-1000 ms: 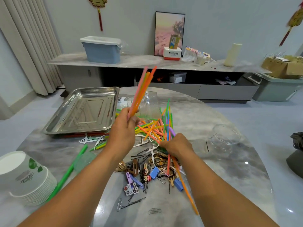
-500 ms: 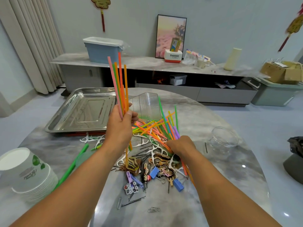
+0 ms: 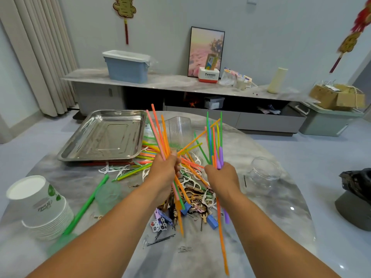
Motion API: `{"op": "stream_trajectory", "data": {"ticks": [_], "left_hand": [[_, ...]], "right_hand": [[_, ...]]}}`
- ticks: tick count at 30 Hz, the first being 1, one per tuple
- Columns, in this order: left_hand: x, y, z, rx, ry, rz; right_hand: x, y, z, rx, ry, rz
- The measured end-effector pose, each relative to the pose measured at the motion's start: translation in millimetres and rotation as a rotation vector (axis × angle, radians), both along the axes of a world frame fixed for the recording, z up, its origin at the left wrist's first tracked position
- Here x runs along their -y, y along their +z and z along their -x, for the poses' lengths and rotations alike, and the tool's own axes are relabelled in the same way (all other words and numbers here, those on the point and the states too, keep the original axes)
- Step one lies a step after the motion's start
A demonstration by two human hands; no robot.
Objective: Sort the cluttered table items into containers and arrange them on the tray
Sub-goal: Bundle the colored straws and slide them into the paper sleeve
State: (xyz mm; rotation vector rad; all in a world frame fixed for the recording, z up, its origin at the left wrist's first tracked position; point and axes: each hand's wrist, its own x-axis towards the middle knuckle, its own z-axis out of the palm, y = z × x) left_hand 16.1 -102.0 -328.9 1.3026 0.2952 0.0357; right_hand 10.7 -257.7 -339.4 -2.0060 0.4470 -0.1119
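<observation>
Left hand (image 3: 163, 170) grips a bunch of straws (image 3: 160, 135); right hand (image 3: 219, 174) grips another bunch (image 3: 213, 141) upright; fingers hidden.

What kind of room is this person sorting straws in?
Most likely a home living room. A long low media cabinet runs along the wall with a framed picture leaning on it, floor-length curtains hang at the left, and a red tasselled ornament decorates the wall behind the round marble-look table.

arms: two, bare to frame edge | sleeves: none visible | jewellery: none visible
</observation>
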Motion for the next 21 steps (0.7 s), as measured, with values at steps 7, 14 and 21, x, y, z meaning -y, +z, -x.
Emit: {"op": "stream_trajectory", "data": {"ticks": [7, 14, 21], "left_hand": [[18.5, -5.4, 19.3, -0.223, -0.057, 0.251], [30.8, 13.2, 28.5, -0.194, -0.092, 0.354], [39.6, 14.8, 35.7, -0.093, -0.178, 0.301]], "right_hand": [[-11.4, 8.9, 34.7, 0.094, -0.057, -0.042], [-28.0, 10.2, 65.8, 0.097, 0.067, -0.032], [-29.8, 5.6, 78.3, 0.125, 0.124, 0.081]]}}
